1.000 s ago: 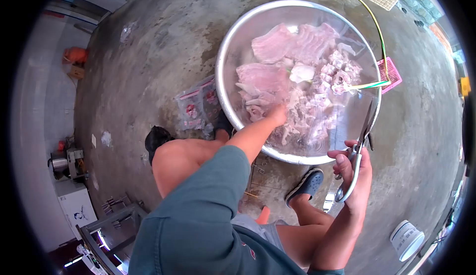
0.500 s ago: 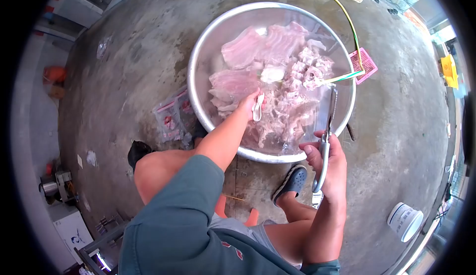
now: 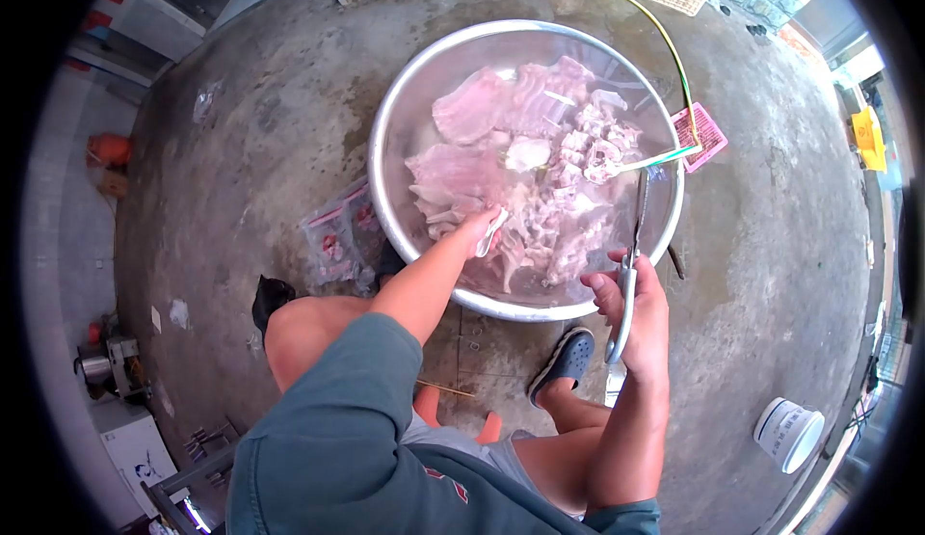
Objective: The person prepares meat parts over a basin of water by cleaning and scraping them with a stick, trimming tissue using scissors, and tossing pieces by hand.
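A wide metal basin (image 3: 379,149) holds water and pale pink meat, with broad ribbed slabs (image 3: 472,106) on the left and top and smaller cut pieces (image 3: 578,231) on the right. My left hand (image 3: 476,229) reaches over the basin's lower left, fingers closed on a pale, narrow strip of meat (image 3: 493,231). Held at the basin's lower right rim, a pair of scissors (image 3: 628,308) with grey handles is in my right hand (image 3: 644,313). Their dark blades point up and away over the basin, apart from the meat.
A green and yellow hose (image 3: 665,19) runs over the pink basket (image 3: 701,138) into the basin. Plastic bags (image 3: 332,246) with reddish contents lie left of it. A white bucket (image 3: 788,435) stands at the right. A clog (image 3: 564,361) on my foot is below the rim.
My left hand has moved down and slightly left with the strip, which has turned to a slant. The right hand still holds the scissors nearly unchanged. The view has shifted slightly.
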